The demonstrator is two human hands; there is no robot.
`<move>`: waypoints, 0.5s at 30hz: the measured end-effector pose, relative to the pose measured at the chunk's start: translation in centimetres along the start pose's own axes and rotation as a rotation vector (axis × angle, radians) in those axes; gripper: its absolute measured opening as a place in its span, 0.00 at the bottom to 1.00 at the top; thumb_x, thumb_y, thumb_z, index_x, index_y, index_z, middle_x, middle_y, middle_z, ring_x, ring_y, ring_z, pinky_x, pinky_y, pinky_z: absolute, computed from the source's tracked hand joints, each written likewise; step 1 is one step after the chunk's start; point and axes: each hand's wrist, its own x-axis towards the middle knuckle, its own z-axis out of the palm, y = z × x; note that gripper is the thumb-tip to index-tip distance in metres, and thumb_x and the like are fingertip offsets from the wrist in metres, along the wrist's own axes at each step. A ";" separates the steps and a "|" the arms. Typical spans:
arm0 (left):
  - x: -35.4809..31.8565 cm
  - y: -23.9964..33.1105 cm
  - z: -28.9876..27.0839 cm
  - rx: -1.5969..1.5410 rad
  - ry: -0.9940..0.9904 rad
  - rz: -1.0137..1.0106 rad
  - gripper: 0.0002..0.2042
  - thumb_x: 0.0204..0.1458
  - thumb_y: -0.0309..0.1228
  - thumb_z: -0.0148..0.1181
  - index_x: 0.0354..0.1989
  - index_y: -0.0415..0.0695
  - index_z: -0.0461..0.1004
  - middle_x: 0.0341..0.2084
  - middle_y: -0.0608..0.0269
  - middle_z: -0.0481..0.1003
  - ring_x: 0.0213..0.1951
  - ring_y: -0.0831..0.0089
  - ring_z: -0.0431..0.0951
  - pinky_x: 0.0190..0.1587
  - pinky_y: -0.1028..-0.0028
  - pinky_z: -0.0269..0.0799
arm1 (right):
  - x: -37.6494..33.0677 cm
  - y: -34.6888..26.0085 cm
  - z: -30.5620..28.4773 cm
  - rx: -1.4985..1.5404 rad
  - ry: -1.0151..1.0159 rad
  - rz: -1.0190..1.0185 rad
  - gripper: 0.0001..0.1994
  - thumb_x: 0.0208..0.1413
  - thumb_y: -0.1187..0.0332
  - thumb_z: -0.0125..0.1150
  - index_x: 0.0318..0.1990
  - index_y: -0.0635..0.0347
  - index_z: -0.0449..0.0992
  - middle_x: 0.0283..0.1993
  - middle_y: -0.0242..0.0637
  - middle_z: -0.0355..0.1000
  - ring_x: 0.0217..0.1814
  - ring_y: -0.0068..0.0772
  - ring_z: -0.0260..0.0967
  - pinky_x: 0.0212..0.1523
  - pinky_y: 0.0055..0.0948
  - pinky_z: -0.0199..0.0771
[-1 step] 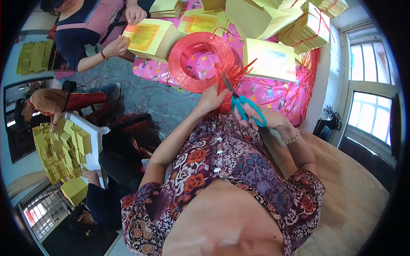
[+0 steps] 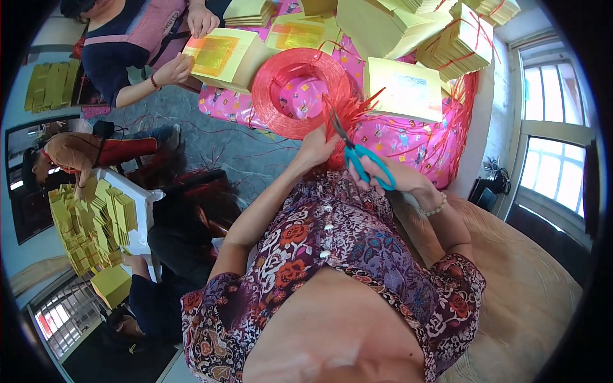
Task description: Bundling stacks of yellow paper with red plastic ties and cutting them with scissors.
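My left hand [image 2: 317,148] is closed round a bunch of red plastic strips [image 2: 355,110] in front of my lap, and the loose ends fan out above the fingers. My right hand [image 2: 399,175] grips scissors [image 2: 388,181] with turquoise handles. Their dark blades point up and to the left and reach into the bunch, close to my left fingers; whether a strip lies between the blades I cannot tell. Just beyond my left hand, a large red roll of plastic strapping [image 2: 263,105] lies flat on the pink patterned cloth [image 2: 408,150].
A stack of yellow paper [image 2: 403,83] sits beyond the scissors, with tied bundles [image 2: 456,48] behind it. At the far left, another person's hands [image 2: 172,69] touch a yellow paper block [image 2: 246,54]. Other people work by a white table [image 2: 140,223] piled with yellow paper. Windows stand to my right.
The scissors have tipped very slightly, their blades and handles shifting a little to the left. My left hand and the strips look the same.
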 end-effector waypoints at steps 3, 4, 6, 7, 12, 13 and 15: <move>-0.2 1.6 -0.3 -0.005 0.021 0.025 0.21 0.50 0.45 0.54 0.40 0.35 0.68 0.31 0.41 0.74 0.38 0.48 0.74 0.38 0.59 0.67 | 0.7 0.6 0.0 0.028 0.032 -0.020 0.31 0.52 0.32 0.32 0.33 0.55 0.64 0.23 0.26 0.62 0.19 0.14 0.57 0.16 0.13 0.58; -0.3 1.8 -0.4 -0.005 0.023 0.025 0.21 0.50 0.45 0.54 0.40 0.35 0.68 0.31 0.41 0.74 0.38 0.48 0.74 0.38 0.59 0.67 | 0.9 0.7 0.0 0.048 0.082 -0.012 0.31 0.52 0.33 0.31 0.31 0.54 0.64 0.22 0.25 0.62 0.20 0.15 0.57 0.16 0.14 0.58; -0.4 2.0 -0.5 0.066 -0.065 -0.086 0.23 0.50 0.43 0.54 0.47 0.37 0.64 0.35 0.38 0.72 0.41 0.43 0.71 0.42 0.55 0.65 | 1.0 0.3 -0.2 0.076 0.124 -0.010 0.31 0.53 0.33 0.32 0.31 0.55 0.64 0.21 0.25 0.62 0.19 0.15 0.57 0.16 0.14 0.57; -0.5 2.0 -0.5 0.066 -0.063 -0.086 0.23 0.50 0.43 0.54 0.47 0.37 0.64 0.35 0.38 0.72 0.41 0.43 0.71 0.42 0.55 0.65 | 1.1 0.2 -0.3 0.104 0.167 -0.008 0.31 0.53 0.34 0.32 0.30 0.55 0.64 0.21 0.25 0.61 0.18 0.15 0.56 0.16 0.14 0.57; -0.8 2.3 -0.1 0.094 0.005 -0.008 0.23 0.50 0.43 0.53 0.46 0.36 0.64 0.33 0.37 0.72 0.39 0.42 0.71 0.41 0.53 0.65 | 1.8 0.1 -0.8 0.226 0.196 -0.079 0.31 0.52 0.33 0.32 0.28 0.56 0.64 0.17 0.25 0.58 0.15 0.15 0.53 0.13 0.14 0.52; -0.8 2.3 0.0 0.094 0.007 -0.010 0.23 0.50 0.43 0.53 0.46 0.36 0.64 0.33 0.37 0.72 0.39 0.42 0.71 0.41 0.53 0.65 | 1.8 -0.1 -0.7 0.268 0.204 -0.087 0.32 0.52 0.33 0.32 0.27 0.56 0.64 0.16 0.25 0.58 0.14 0.15 0.52 0.12 0.14 0.51; -0.7 2.4 0.1 0.106 0.024 -0.014 0.20 0.50 0.40 0.54 0.44 0.35 0.65 0.32 0.35 0.72 0.39 0.43 0.72 0.40 0.54 0.67 | 1.7 0.0 -0.7 0.294 0.271 -0.116 0.32 0.52 0.33 0.32 0.27 0.56 0.64 0.16 0.26 0.58 0.14 0.14 0.51 0.12 0.14 0.49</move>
